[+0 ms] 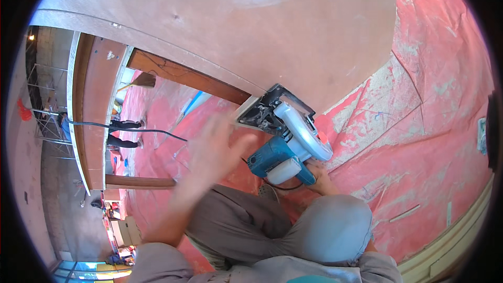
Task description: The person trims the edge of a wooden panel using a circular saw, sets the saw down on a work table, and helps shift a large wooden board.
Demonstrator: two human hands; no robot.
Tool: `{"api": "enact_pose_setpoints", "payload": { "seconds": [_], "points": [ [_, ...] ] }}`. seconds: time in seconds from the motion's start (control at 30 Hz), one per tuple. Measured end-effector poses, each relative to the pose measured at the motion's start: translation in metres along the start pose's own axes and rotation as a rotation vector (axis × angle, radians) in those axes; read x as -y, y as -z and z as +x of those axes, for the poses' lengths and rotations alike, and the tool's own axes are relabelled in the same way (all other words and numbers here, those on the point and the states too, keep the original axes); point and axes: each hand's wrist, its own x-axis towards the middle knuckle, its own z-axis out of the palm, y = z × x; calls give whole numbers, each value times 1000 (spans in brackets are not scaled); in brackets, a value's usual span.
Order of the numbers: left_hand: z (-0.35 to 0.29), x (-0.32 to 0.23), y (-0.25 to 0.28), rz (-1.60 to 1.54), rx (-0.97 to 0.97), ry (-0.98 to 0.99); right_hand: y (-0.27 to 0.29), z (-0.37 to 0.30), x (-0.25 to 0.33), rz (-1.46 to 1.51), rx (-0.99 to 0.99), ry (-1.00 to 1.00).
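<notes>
My right hand [321, 178] is wrapped round the rear handle of a teal and silver circular saw [277, 155]. The saw's dark base plate rests at the near edge of a large brown wooden panel [293, 36], by the end of a long straight line across it. My left hand [212, 149] is in the air to the left of the saw, somewhat blurred. Its thumb stands away from the fingers, and nothing is in it. The saw's blade is hidden from view.
Pink sheeting [414, 178], dusty and wrinkled, covers the floor. A black cable [152, 130] runs at the left, across an upright board [97, 110]. A broom [144, 80] lies beyond the panel. Another person's dark-clothed legs [123, 140] show near metal scaffolding [50, 110].
</notes>
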Motion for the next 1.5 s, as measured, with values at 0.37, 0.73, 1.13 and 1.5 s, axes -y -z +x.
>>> {"api": "enact_pose_setpoints", "payload": {
  "seconds": [0.37, 0.73, 1.13, 1.5],
  "points": [
    [32, 71, -34, -205, 346, 193, -10, -3, -8, 55, 51, -26],
    [27, 57, -28, -281, 135, 157, -14, -6, -16, -16, 92, -10],
    [25, 75, -22, -367, 4, 76, -16, 10, 16, -92, 45, -9],
    [27, 41, 29, -375, -67, 161, -1, 25, 57, -124, 114, 34]
  ]
}}
